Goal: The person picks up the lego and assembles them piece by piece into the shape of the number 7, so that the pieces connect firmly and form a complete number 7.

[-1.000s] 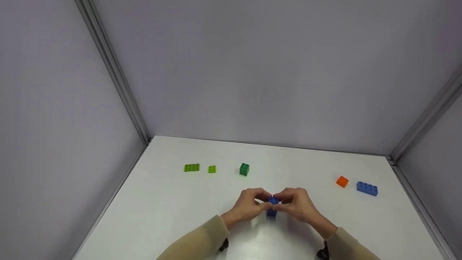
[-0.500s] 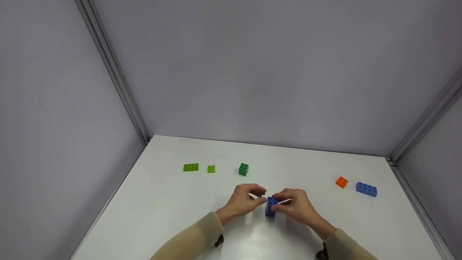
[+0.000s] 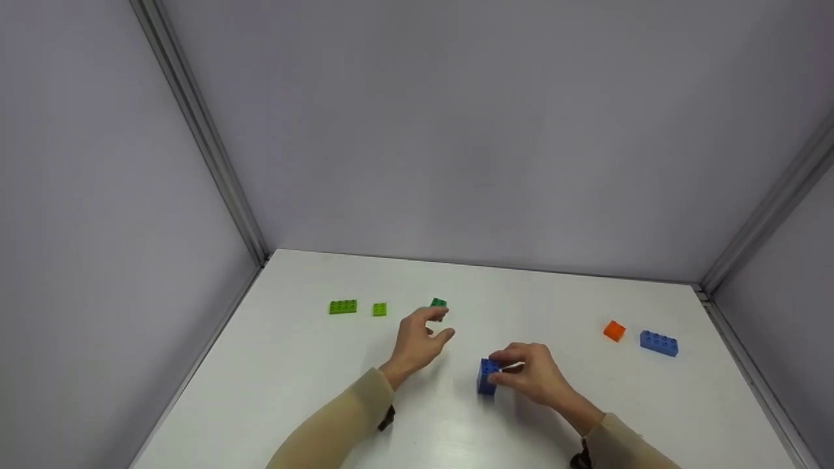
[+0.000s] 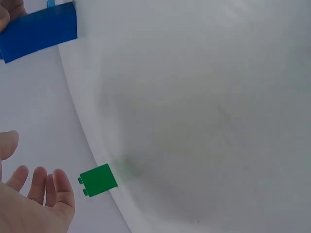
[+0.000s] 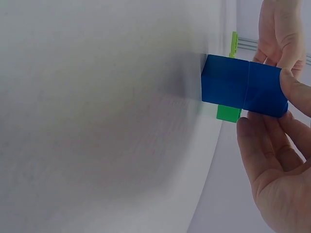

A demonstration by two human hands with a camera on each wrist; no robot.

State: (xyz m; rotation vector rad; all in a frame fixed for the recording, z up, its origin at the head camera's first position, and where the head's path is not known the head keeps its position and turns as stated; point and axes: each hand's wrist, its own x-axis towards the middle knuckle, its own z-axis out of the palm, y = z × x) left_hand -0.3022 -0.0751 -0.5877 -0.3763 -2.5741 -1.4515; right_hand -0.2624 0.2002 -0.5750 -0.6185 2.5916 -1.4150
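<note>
Two blue building bricks, one on top of the other, form an upright stack (image 3: 485, 382) on the white table; a seam between them shows in the right wrist view. My right hand (image 3: 537, 376) pinches the upper brick (image 5: 266, 90) between thumb and fingers. To the left and farther forward, my left hand (image 3: 415, 340) holds nothing, its thumb spread from the fingers. Its fingertips overlap a dark green brick (image 3: 439, 302) in the head view. In the left wrist view that green brick (image 4: 98, 180) lies beyond the fingers, with a gap between.
Two flat lime-green bricks, a longer one (image 3: 343, 307) and a small square one (image 3: 380, 309), lie at the back left. Toward the right are an orange brick (image 3: 614, 331) and a long blue brick (image 3: 659, 343). Grey walls (image 3: 482, 130) enclose the table (image 3: 273, 391).
My left hand has come away from the blue stack, moving left and forward to the green brick. The right hand has stayed at the stack.
</note>
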